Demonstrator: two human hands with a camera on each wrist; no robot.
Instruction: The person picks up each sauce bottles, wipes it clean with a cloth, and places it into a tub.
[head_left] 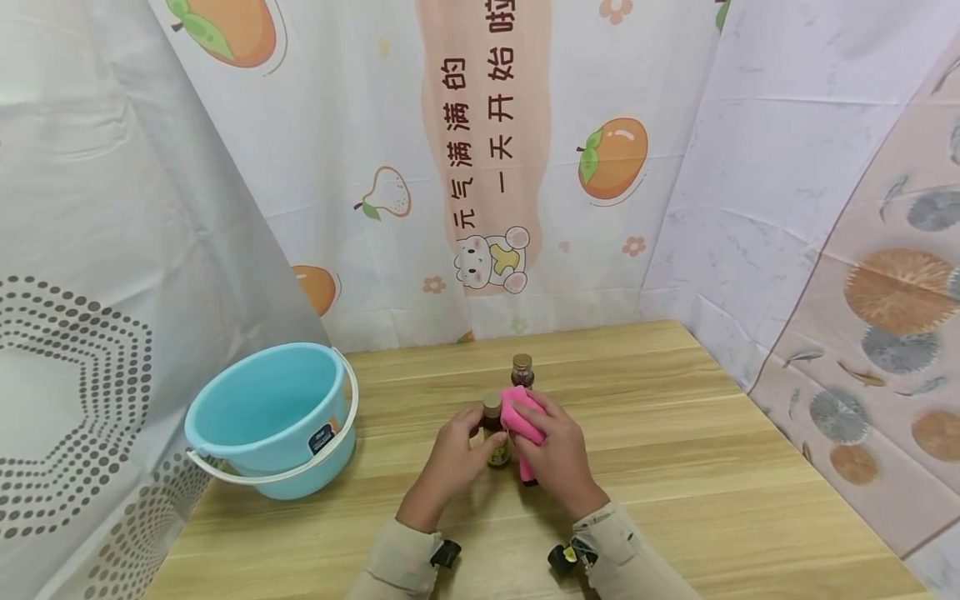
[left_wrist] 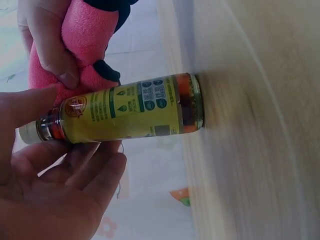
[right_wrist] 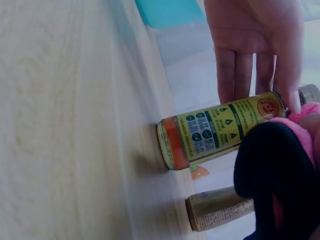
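Observation:
In the head view a small glass bottle (head_left: 496, 448) with a pale cap and a yellow-green label stands on the wooden table. My left hand (head_left: 454, 450) holds it near the neck, thumb on one side and fingers on the other. The left wrist view shows the bottle (left_wrist: 125, 111) with its base on the tabletop. My right hand (head_left: 558, 454) grips a pink plush thing (head_left: 523, 414) with black parts, right beside the bottle. Its whole shape is hidden by the hand. Just behind stands a second bottle (head_left: 522, 372) with a gold cap, its lower part covered.
A light blue bucket (head_left: 270, 467) with a white handle stands at the table's left side. The wooden table (head_left: 675, 500) ends at a printed curtain (head_left: 360, 275) at the back, and more patterned cloth (head_left: 847, 333) hangs along the right.

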